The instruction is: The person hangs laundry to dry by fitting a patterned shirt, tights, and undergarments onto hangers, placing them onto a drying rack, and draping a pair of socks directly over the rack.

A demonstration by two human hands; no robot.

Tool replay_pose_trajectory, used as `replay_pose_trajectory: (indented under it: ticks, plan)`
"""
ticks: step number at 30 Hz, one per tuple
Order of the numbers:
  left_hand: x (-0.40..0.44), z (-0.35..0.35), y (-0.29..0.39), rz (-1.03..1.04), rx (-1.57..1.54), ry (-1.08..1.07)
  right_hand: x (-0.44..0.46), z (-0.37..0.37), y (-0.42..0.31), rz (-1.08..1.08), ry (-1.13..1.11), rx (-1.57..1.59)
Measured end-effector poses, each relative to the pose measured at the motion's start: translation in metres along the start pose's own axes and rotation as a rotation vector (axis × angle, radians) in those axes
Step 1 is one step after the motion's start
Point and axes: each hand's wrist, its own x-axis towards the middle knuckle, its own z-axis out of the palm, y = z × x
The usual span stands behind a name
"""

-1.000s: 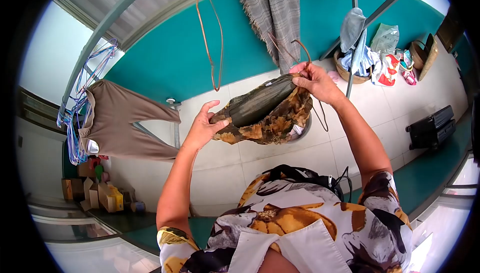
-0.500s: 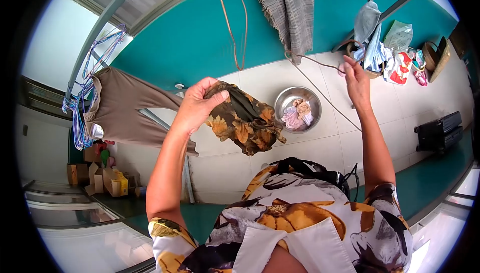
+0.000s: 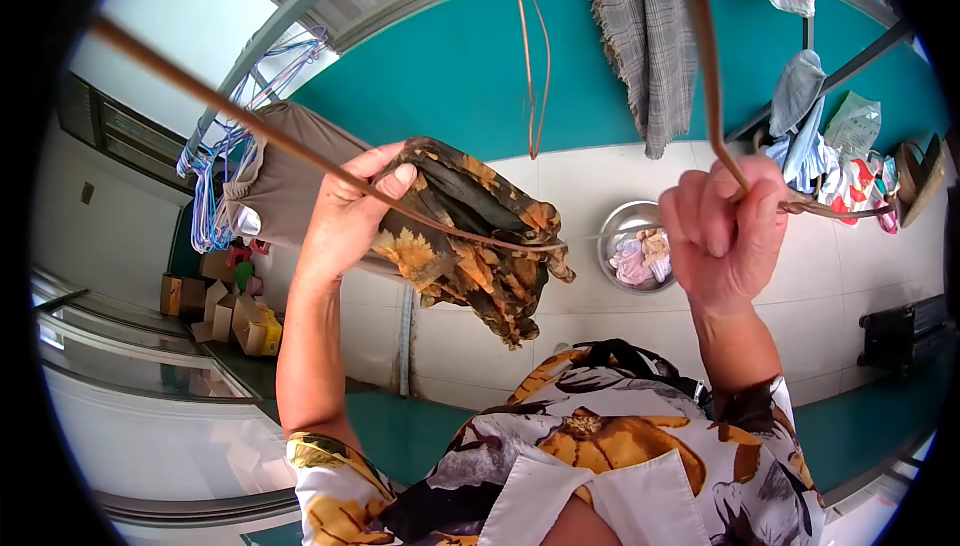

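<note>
My left hand (image 3: 350, 208) pinches the upper edge of a dark garment (image 3: 465, 246) printed with orange leaves, which hangs bunched and partly open. In my right hand (image 3: 728, 231) is a brown wire hanger (image 3: 704, 41), gripped near its neck. Its hook points right, and one wire rises past the top of the view. A long brown wire, seemingly part of the same hanger, slants from the upper left across the garment's front; whether it touches the cloth I cannot tell. Beyond the hands, a metal basin (image 3: 622, 221) on the floor holds small pink and beige cloths.
Brown trousers (image 3: 300, 171) and a bundle of coloured hangers (image 3: 205, 201) hang on the left rack. A grey plaid cloth (image 3: 650, 46) and another wire hanger (image 3: 530, 56) hang ahead. Cardboard boxes (image 3: 215, 311) stand left; a black suitcase (image 3: 903, 334) stands right.
My right hand has come nearer and turned the hanger, so its wires now cross close before me. The left hand still holds the garment, slightly lower and further left in view.
</note>
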Motion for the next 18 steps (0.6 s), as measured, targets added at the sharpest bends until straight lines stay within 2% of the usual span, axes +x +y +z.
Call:
replay_pose_trajectory:
  ticks: [1,3,5,7,9,11,14,15,17,18]
  plan:
    - [-0.003,-0.013,0.005,0.017,0.013,0.026,0.012,0.015,0.013,-0.045,-0.015,-0.032]
    - [-0.012,-0.031,0.017,-0.003,-0.121,0.085,0.025,0.036,0.04,-0.019,0.023,0.097]
    - [-0.022,-0.054,0.027,0.077,-0.142,0.156,0.029,0.042,0.067,-0.016,-0.03,0.105]
    - [-0.033,-0.08,0.032,0.107,-0.286,0.292,0.026,0.042,0.103,0.042,-0.04,-0.144]
    - [-0.043,-0.13,0.007,0.159,-0.411,0.381,0.023,0.044,0.134,0.016,-0.166,-0.51]
    - [-0.054,-0.152,0.006,0.107,-0.349,0.439,0.02,0.05,0.15,0.204,-0.156,-0.588]
    - [-0.062,-0.171,-0.033,0.043,-0.117,0.559,0.043,0.077,0.14,0.503,-0.491,-0.961]
    - [-0.064,-0.177,-0.048,0.009,-0.054,0.557,0.05,0.091,0.138,0.507,-0.522,-0.96]
    - [-0.067,-0.179,-0.074,-0.021,0.025,0.508,0.059,0.112,0.143,0.37,-0.824,-1.244]
    - [-0.065,-0.178,-0.083,0.101,0.135,0.466,0.063,0.119,0.152,0.379,-0.917,-1.234]
